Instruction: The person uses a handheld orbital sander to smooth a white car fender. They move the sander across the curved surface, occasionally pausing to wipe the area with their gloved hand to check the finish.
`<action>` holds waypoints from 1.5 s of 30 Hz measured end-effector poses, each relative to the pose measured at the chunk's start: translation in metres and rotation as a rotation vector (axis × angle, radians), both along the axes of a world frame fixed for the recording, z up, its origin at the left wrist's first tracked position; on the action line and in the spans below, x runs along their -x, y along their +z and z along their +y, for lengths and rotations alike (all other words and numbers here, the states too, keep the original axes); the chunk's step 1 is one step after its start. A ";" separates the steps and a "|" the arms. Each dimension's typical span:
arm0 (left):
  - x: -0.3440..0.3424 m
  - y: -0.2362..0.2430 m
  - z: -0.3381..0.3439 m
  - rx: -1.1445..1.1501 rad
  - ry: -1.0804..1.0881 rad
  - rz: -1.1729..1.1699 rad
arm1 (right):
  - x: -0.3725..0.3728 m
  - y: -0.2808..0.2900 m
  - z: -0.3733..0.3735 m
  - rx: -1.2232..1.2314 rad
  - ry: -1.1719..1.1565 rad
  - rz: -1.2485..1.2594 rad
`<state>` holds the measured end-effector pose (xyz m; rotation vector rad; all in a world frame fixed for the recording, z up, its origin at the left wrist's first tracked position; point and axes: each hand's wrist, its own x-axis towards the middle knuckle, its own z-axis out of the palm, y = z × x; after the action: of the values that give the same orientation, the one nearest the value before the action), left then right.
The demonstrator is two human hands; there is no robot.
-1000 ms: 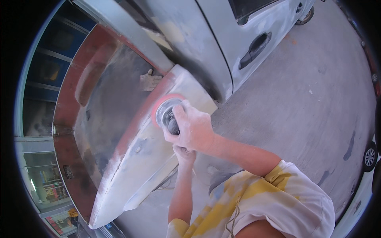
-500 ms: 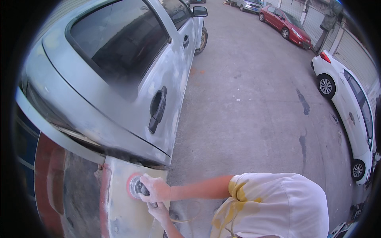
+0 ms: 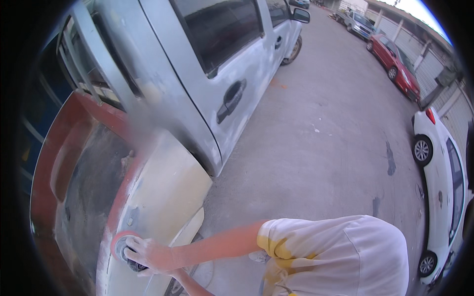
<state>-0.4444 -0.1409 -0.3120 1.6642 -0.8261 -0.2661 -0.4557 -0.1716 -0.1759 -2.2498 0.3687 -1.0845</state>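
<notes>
My feed, layout: sander [image 3: 121,247] on side panel [image 3: 165,180], R grip [image 3: 152,255] atop sander. Truck bed [image 3: 91,180] L of panel; cab [image 3: 197,93] ahead, past panel's far end. Pavement [image 3: 311,163] R of cab; nearest parked car [image 3: 438,185] far R, 2nd car [image 3: 395,61] beyond.

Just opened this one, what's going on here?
A person's right hand holds a round power sander with its pinkish pad at the pale side panel of a pickup, near the edge of its red-walled cargo bed. The left forearm reaches in below, but the left hand is hidden behind the right arm. The panel looks patchy and dusty. A white car stands across the pavement.
</notes>
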 end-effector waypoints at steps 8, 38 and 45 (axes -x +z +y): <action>0.048 0.003 -0.077 -0.201 -0.086 -0.115 | 0.075 -0.003 -0.084 -0.167 -0.211 0.150; -0.055 0.035 0.049 0.449 0.176 0.635 | -0.023 0.005 0.045 0.152 -0.258 0.149; -0.033 0.021 0.061 0.277 0.206 0.349 | -0.007 0.007 0.047 0.152 -0.258 0.204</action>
<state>-0.4113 -0.0802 -0.2906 1.3775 -0.4051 -0.2749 -0.4486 -0.1243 -0.1685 -2.5083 0.6993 -1.0409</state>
